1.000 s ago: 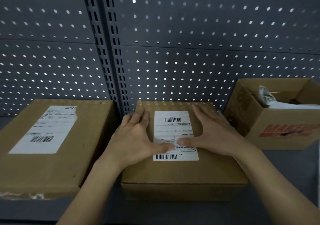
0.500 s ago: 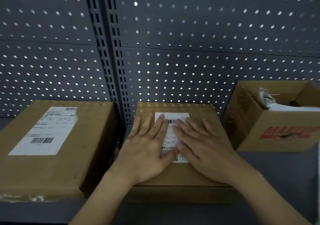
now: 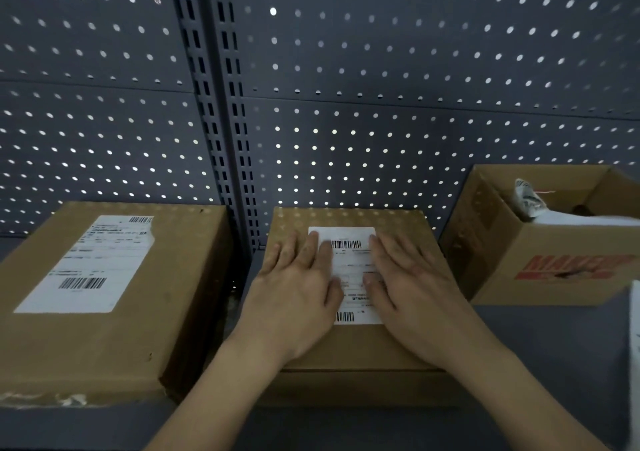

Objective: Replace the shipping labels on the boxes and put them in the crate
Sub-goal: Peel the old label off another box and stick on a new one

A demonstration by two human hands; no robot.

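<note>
I see closed brown cardboard box (image 3: pixel 346 350) at centre of grey shelf (image 3: pixel 554 364). White rectangular shipping label (image 3: pixel 349 260) lies on its top face. Left hand (image 3: pixel 294 294), right hand (image 3: pixel 412 294): both flat, fingers straight, pressing label's side edges. Larger labelled brown box (image 3: pixel 166 277) at left, open-topped brown carton (image 3: pixel 540 284) at right.

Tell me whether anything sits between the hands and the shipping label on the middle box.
Nothing visible does. The left hand and right hand lie flat on the middle box, fingers straight, already touching the shipping label at its two sides.
</note>
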